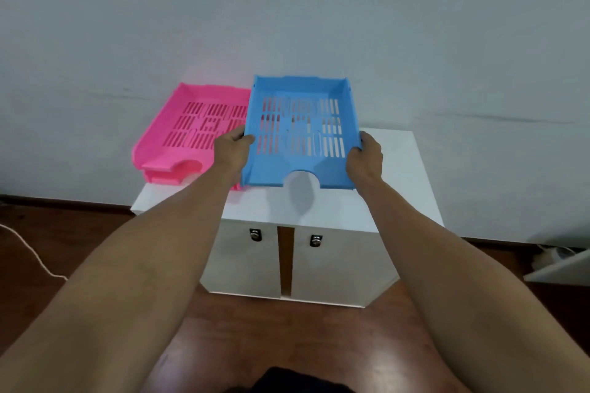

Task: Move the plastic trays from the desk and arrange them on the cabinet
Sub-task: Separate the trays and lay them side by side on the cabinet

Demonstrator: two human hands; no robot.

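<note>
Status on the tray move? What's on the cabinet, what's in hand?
Done: pink trays, apparently a stack of two, sit on the white cabinet, left side against the wall. In hand: blue tray, gripped by left hand and right hand at its side edges, over the cabinet's right part beside the pink; whether it has touched down is unclear. Left: set it down and release. The desk is out of view, so remaining trays are unknown.

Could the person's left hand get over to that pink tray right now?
Probably not at once: the left hand grips the blue tray together with the right hand. The pink tray lies close beside it on the white cabinet, nothing between.
</note>
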